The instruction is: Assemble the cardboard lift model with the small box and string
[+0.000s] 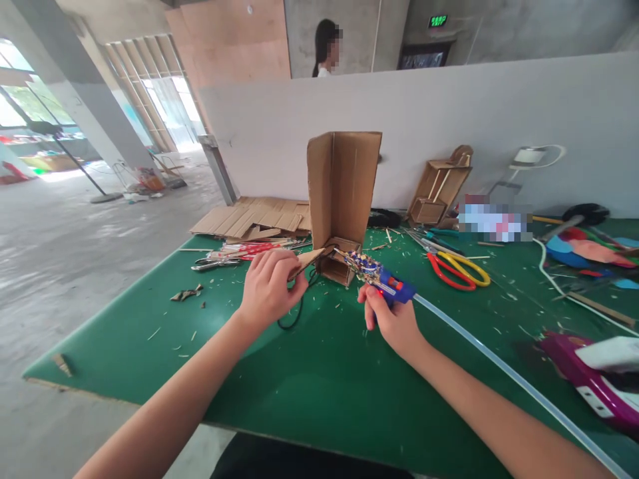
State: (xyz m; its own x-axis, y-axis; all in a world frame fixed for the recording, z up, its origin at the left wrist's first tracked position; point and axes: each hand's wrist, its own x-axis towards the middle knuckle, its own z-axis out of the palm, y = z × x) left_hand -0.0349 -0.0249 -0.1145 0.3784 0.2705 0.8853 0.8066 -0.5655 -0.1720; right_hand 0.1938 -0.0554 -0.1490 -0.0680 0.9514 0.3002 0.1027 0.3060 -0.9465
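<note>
My left hand (pixel 272 287) pinches a small pointed piece of cardboard (pixel 308 261) between thumb and fingers. Wrapped round the grip of a blue hot glue gun (pixel 384 279) is my right hand (pixel 392 320). A long translucent glue stick (pixel 479 346) trails from the gun's rear, and its nozzle points left at the cardboard piece. Bits of debris cling to the front of the gun. Just behind both hands stands an upright cardboard structure (pixel 349 186) with tall walls and a small box-like base. Whether the nozzle touches the cardboard I cannot tell.
Red- and yellow-handled scissors (pixel 456 271) lie right of the glue gun. Flat cardboard sheets (pixel 249 218) are stacked behind my left hand. A second cardboard model (pixel 442 186) leans at the back wall. A purple iron (pixel 594 379) sits at right. A person (pixel 327 50) is beyond the partition.
</note>
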